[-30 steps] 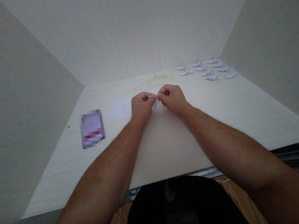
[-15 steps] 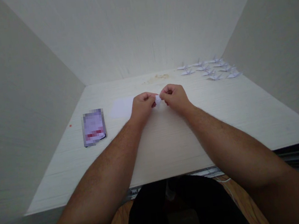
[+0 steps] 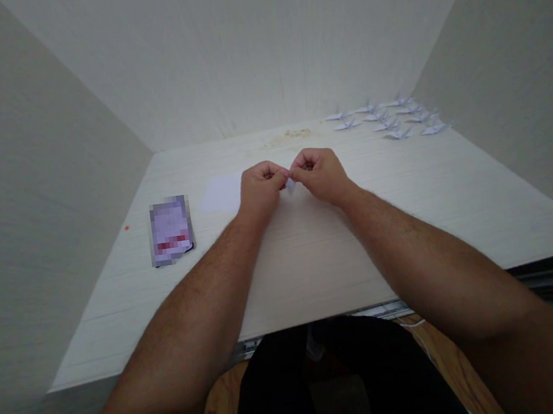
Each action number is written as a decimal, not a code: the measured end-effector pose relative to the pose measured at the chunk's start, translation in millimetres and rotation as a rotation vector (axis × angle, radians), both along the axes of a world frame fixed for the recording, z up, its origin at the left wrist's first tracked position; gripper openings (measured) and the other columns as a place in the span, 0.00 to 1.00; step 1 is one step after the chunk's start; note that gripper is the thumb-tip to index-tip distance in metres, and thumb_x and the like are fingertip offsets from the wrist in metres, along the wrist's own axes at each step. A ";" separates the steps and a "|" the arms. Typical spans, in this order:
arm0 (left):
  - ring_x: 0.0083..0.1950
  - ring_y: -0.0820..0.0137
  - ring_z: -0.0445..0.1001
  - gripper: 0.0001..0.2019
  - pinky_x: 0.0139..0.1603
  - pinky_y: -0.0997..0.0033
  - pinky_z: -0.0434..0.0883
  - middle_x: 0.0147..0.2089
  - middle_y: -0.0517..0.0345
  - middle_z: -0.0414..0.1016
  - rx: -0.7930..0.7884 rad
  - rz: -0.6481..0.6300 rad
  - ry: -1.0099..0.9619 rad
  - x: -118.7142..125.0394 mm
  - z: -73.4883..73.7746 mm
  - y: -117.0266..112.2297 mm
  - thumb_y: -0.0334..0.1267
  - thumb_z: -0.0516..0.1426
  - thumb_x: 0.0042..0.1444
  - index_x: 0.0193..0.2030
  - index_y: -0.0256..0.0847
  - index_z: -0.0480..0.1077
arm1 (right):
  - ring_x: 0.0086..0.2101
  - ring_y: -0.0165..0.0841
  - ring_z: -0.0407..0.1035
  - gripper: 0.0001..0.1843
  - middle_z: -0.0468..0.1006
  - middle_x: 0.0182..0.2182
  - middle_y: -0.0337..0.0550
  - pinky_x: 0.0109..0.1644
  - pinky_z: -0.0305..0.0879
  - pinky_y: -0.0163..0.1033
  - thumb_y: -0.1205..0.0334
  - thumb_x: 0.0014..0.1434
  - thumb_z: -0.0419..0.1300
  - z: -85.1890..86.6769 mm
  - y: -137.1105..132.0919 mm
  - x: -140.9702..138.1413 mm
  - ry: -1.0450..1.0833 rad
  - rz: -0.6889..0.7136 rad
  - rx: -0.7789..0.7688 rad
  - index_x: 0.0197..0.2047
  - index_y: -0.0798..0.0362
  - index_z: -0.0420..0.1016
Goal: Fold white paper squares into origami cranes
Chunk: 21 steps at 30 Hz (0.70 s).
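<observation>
A small piece of white paper (image 3: 290,184), folded and partly hidden, is located at the centre of the frame, between the two hands. Left hand (image 3: 264,185): thumb and forefinger closed together, gripping the piece at its left side; remaining fingers curled. Right hand (image 3: 321,173): thumb and forefinger likewise pinched shut, tips on the piece's upper right; remaining fingers curled.

Flat white paper (image 3: 220,193), smooth and matte, lies left of centre, partly covered by the left hand; whether it is one sheet or several cannot be determined. Paper cranes (image 3: 398,133), sharply creased with pointed wings, stand in slanting rows at upper right. A rectangular, dark-edged device (image 3: 171,230) with a pixelated face lies at centre left.

Surface: white tabletop (image 3: 313,256) with fine streaked grain, a tan stain (image 3: 298,134) at upper centre and an orange spot (image 3: 126,228) at left. Pale walls (image 3: 257,48) enclose three sides. Wood-grain floor (image 3: 220,408) is visible at the bottom.

Count: cranes, ten; held piece, one; device, one; walls, three.
</observation>
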<state>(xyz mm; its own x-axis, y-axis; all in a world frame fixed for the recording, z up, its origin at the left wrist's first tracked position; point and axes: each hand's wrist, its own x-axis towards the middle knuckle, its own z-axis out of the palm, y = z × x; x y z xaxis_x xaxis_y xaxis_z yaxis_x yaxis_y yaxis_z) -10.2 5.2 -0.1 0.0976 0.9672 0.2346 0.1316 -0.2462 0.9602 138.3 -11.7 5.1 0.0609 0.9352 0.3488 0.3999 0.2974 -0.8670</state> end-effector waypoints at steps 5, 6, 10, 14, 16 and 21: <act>0.24 0.76 0.64 0.06 0.27 0.73 0.60 0.21 0.61 0.70 0.004 0.049 -0.004 3.5 2.2 -1.0 0.32 0.61 0.47 0.22 0.39 0.71 | 0.26 0.29 0.64 0.07 0.74 0.22 0.38 0.32 0.58 0.36 0.64 0.52 0.64 1.7 -0.7 -1.8 0.012 -0.023 0.007 0.24 0.54 0.73; 0.24 0.76 0.64 0.05 0.27 0.73 0.61 0.21 0.61 0.70 0.007 0.054 -0.006 3.6 2.0 -0.9 0.32 0.61 0.47 0.22 0.39 0.71 | 0.26 0.29 0.64 0.07 0.74 0.22 0.39 0.32 0.59 0.36 0.64 0.52 0.64 1.4 -0.5 -1.9 0.023 -0.024 0.005 0.24 0.54 0.73; 0.24 0.75 0.66 0.04 0.27 0.74 0.62 0.21 0.61 0.71 0.010 0.040 -0.040 2.3 -0.7 1.3 0.34 0.62 0.47 0.24 0.38 0.73 | 0.25 0.29 0.65 0.07 0.73 0.21 0.38 0.29 0.59 0.35 0.63 0.52 0.64 0.0 1.6 -0.8 0.068 -0.024 -0.001 0.25 0.53 0.73; 0.24 0.75 0.67 0.05 0.28 0.74 0.65 0.23 0.61 0.73 -0.025 -0.017 -0.112 0.6 -5.1 5.4 0.38 0.62 0.48 0.27 0.38 0.74 | 0.21 0.28 0.64 0.07 0.71 0.17 0.36 0.26 0.58 0.34 0.62 0.51 0.64 -0.5 4.1 1.1 0.168 -0.014 -0.049 0.25 0.53 0.73; 0.24 0.76 0.66 0.05 0.27 0.74 0.65 0.23 0.61 0.73 -0.045 -0.051 -0.163 -0.2 -6.9 7.0 0.38 0.62 0.47 0.28 0.39 0.74 | 0.19 0.27 0.62 0.07 0.71 0.16 0.35 0.25 0.58 0.34 0.62 0.52 0.65 -0.1 4.8 1.9 0.230 -0.017 -0.070 0.25 0.54 0.73; 0.23 0.76 0.66 0.04 0.26 0.75 0.64 0.21 0.62 0.71 -0.059 -0.036 -0.171 -1.2 -6.9 6.4 0.37 0.62 0.45 0.26 0.39 0.73 | 0.18 0.27 0.62 0.08 0.71 0.16 0.35 0.24 0.58 0.34 0.60 0.53 0.65 0.2 4.8 2.3 0.273 -0.006 -0.087 0.26 0.55 0.75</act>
